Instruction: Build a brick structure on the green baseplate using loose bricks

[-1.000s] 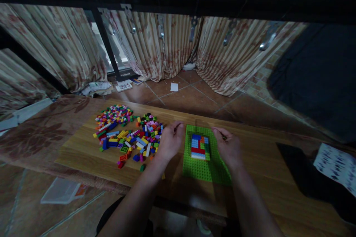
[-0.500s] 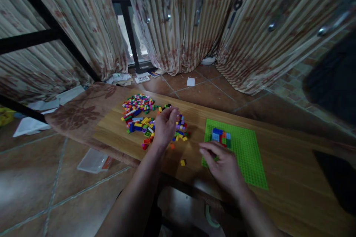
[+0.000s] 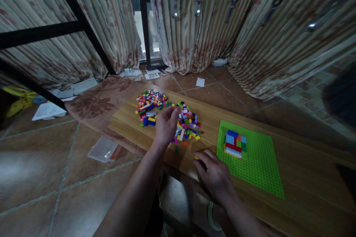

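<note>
My left hand (image 3: 166, 127) is over the pile of loose toy bricks (image 3: 191, 125), its fingertips pressed together; whatever they hold, if anything, is hidden. Low over the tabletop, my right hand (image 3: 213, 176) has its thumb and forefinger closed around a small yellow brick (image 3: 196, 158). To the right of that hand lies a green studded baseplate (image 3: 258, 163). On the baseplate stands a flat block of joined bricks (image 3: 235, 144) in blue, light blue, red, orange, green and white.
More small bricks (image 3: 151, 99) are heaped at the far left of the wooden table (image 3: 125, 126). A patterned brown cloth (image 3: 97, 100) covers the table's left end. On the tiled floor are a clear plastic box (image 3: 102, 150) and papers. Striped curtains (image 3: 194, 33) hang behind.
My right hand has moved left from the baseplate's edge and taken hold of the yellow brick. My left hand has stayed over the pile, while the view has turned slightly left.
</note>
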Action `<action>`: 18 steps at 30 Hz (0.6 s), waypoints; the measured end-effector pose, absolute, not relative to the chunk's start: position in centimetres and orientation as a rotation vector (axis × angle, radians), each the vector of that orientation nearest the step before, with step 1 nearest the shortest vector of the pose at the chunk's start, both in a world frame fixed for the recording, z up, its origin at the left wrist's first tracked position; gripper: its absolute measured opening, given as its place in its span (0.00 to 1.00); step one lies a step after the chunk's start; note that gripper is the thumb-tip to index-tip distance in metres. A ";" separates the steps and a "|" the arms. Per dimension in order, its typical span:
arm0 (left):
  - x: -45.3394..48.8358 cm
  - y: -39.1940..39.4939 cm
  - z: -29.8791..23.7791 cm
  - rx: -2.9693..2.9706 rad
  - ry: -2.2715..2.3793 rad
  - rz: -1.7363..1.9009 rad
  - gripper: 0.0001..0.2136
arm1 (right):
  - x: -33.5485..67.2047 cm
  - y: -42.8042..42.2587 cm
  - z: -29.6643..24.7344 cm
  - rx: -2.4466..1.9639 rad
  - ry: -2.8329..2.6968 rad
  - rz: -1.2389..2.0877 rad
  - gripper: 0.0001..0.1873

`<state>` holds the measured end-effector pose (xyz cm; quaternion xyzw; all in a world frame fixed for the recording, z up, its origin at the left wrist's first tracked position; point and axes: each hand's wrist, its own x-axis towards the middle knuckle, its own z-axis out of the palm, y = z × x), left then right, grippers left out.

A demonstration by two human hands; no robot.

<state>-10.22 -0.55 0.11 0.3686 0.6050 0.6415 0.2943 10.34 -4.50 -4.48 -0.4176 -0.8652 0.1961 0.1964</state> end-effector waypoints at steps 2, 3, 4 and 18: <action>-10.2 -0.7 0.4 0.954 1.601 1.713 0.11 | 9.8 -4.2 -4.5 -1.200 -2.375 0.544 0.10; -10.2 -0.7 0.6 0.938 1.589 1.721 0.11 | 9.5 -4.0 -4.5 -1.209 -2.353 0.549 0.10; -10.2 -0.7 0.8 0.922 1.575 1.728 0.11 | 9.2 -3.8 -4.5 -1.214 -2.331 0.559 0.11; -10.6 0.2 1.3 0.803 1.537 1.783 0.07 | 4.3 -2.6 -4.4 -1.139 -2.267 0.545 0.14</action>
